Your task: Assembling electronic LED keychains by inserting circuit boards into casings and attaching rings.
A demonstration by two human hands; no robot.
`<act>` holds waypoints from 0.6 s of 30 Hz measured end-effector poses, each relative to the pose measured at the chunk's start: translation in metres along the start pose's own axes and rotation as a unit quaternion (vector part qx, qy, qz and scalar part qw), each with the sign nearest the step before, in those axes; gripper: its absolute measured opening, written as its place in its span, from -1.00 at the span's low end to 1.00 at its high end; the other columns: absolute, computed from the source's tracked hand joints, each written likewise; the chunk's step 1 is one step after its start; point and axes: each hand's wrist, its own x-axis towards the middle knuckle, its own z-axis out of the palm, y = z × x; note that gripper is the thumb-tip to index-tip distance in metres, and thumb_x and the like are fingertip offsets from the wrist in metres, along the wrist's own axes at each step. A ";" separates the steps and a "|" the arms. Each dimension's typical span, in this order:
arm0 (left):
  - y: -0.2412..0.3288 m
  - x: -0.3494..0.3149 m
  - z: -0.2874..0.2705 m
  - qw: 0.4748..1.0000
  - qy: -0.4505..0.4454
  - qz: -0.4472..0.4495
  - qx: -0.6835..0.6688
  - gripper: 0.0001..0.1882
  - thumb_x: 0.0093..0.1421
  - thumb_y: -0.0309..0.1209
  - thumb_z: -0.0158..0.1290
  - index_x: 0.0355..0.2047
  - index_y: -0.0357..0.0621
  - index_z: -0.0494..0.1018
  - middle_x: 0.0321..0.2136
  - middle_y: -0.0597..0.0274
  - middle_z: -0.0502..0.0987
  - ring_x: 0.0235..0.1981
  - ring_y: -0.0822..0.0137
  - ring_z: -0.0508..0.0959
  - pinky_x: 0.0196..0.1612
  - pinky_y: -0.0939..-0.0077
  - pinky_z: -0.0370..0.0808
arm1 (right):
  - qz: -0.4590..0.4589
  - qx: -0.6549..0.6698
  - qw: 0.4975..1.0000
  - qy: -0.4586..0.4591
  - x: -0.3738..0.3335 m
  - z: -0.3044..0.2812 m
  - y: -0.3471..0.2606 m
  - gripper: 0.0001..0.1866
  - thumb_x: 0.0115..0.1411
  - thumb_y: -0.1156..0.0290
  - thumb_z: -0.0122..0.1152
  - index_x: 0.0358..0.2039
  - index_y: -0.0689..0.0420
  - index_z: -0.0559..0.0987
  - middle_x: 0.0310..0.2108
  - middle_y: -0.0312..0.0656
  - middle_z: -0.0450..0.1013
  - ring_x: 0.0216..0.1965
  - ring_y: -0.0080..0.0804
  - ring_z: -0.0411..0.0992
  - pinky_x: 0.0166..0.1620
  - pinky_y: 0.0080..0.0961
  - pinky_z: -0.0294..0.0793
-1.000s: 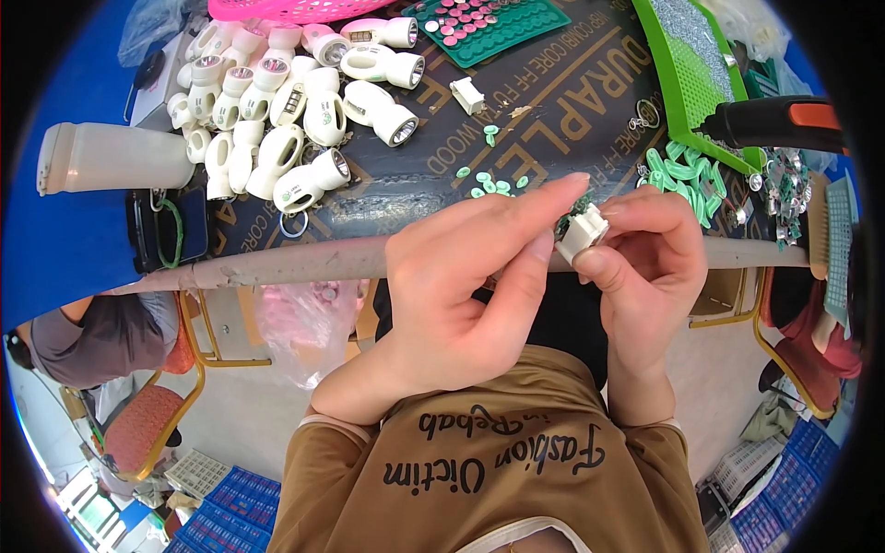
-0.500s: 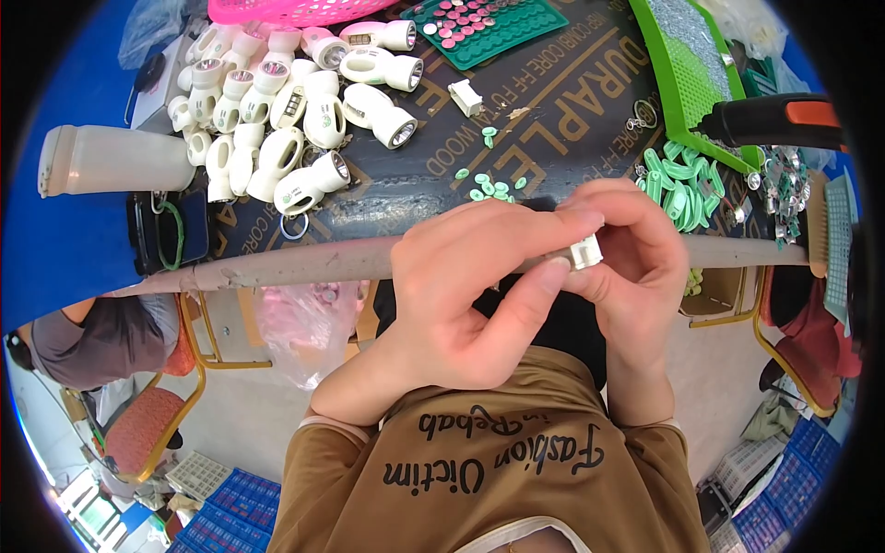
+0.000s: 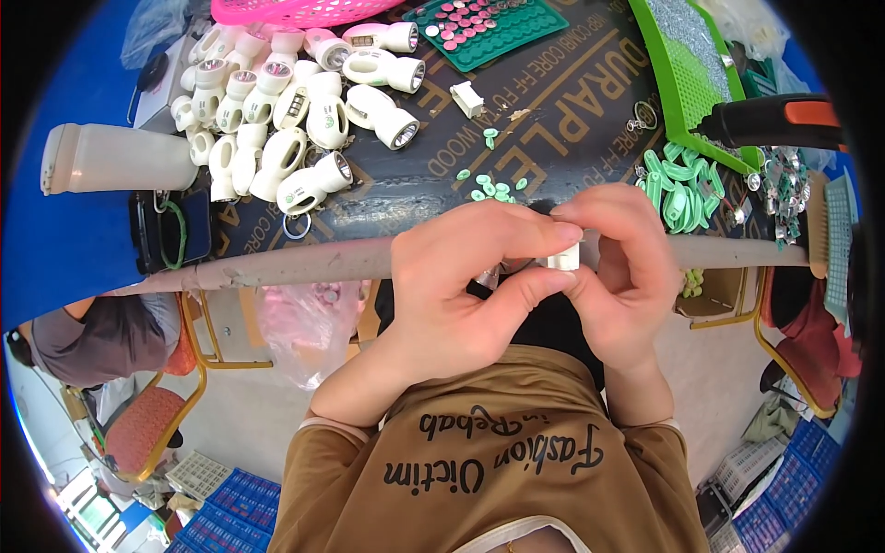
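Observation:
Just past the table's near edge, my left hand (image 3: 461, 286) pinches a small white plastic part (image 3: 562, 259) between thumb and forefinger. My right hand (image 3: 627, 267) is curled around the other side, its thumb against the same part. The fingers hide much of it, and a bit of something shiny shows under my left forefinger. On the table beyond my hands lie several small green oval pieces (image 3: 491, 188). Farther back is a white box-shaped plastic piece (image 3: 467, 99).
White flashlights (image 3: 313, 184) crowd the left of the table beside a white bottle (image 3: 120, 158). Right of my hands are green handle-shaped strips (image 3: 682, 189), a green tray (image 3: 682, 83) and a black-and-orange tool (image 3: 784, 120). A dark green tray (image 3: 498, 37) of pink discs stands at the back.
The white part has shifted slightly left and turned between my fingers. My right hand has moved a little left, its forefinger now nearer my left fingertips.

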 end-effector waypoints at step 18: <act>0.004 0.000 -0.002 0.998 -0.029 -0.051 -0.002 -0.75 -0.12 -0.60 0.17 -0.38 -0.32 0.42 -0.41 0.04 0.50 -0.46 0.42 0.46 -0.44 0.63 0.36 | 0.011 0.004 1.000 -0.023 0.001 -0.004 0.004 -0.72 -0.31 0.74 0.15 -0.48 0.22 0.53 -0.49 -0.19 0.37 -0.46 -0.41 0.37 -0.44 -0.62 0.37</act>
